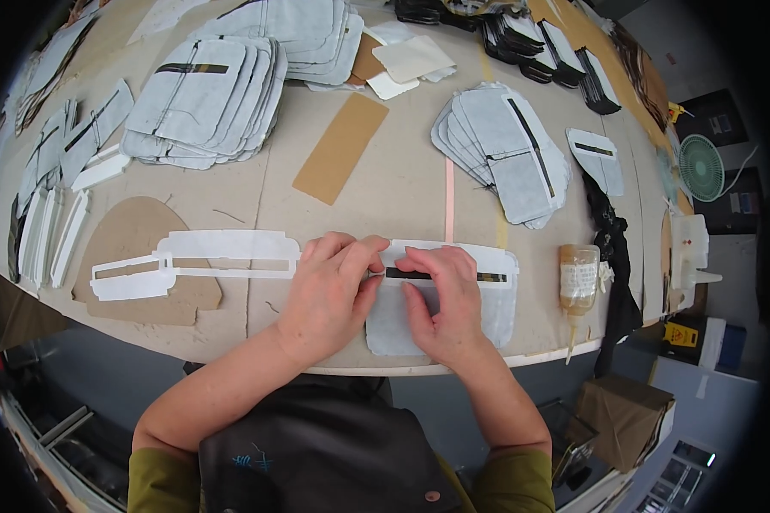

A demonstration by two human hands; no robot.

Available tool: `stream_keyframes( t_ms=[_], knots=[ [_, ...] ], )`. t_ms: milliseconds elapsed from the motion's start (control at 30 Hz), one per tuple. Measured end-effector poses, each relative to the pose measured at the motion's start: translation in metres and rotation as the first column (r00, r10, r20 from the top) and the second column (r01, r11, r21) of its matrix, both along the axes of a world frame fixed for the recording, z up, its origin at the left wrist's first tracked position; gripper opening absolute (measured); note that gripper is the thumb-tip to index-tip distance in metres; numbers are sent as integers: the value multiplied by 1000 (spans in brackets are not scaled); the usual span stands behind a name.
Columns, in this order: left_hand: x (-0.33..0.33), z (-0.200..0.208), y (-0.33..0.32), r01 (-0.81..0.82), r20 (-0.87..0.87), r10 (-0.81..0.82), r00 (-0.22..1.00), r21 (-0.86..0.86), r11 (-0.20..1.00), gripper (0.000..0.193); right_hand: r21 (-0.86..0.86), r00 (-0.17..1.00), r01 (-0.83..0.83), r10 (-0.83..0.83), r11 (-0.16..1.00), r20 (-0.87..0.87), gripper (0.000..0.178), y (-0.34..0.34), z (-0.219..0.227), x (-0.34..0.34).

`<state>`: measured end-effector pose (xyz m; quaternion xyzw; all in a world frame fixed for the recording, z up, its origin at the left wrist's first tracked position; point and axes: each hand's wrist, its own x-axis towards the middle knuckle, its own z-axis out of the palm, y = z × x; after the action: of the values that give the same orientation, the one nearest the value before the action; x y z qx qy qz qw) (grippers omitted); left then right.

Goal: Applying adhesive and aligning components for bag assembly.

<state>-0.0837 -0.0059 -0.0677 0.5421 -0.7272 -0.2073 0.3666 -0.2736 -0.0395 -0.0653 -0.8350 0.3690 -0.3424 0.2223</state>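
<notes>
A pale grey-blue panel (492, 321) lies flat at the table's front edge. A black zipper strip (491, 278) runs across a slot framed in white near its top. My left hand (327, 295) is at the panel's left edge, thumb and forefinger pinched at the zipper's left end. What exactly is between those fingertips is partly hidden. My right hand (449, 308) rests on the panel with fingers curved. Its thumb and fingertips are apart, on either side of the zipper. Left of my left hand lies a white slotted template (231, 242), partly over a brown card piece (137, 227).
Stacks of similar panels stand at the back left (201, 103) and right (513, 162). A tan card rectangle (340, 150) lies between them. On the right, a glue bottle (578, 278) points its nozzle over the table edge, beside black cloth (612, 256). White strips (51, 231) are at far left.
</notes>
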Motion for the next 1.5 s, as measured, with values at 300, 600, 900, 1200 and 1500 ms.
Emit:
stream_keyframes(
  t_ms=[300,600,900,1200,1500],
  knots=[
    [5,0,0,6,-16,-6,1000,27,1000,49,158,967,248,-253,956,15,47,14,4,-28],
    [-31,20,-2,308,56,-306,950,-31,951,37,184,915,369,-391,911,96,43,23,-1,-63],
    [-51,5,3,364,175,-349,921,-60,930,43,42,950,313,-313,949,-15,38,20,-1,-64],
    [-57,3,3,360,257,-335,907,-58,931,50,46,939,338,-340,940,50,37,18,2,-63],
    [-54,2,3,379,212,-357,910,-73,922,50,-7,897,438,-437,899,73,37,19,-3,-72]
  ],
)
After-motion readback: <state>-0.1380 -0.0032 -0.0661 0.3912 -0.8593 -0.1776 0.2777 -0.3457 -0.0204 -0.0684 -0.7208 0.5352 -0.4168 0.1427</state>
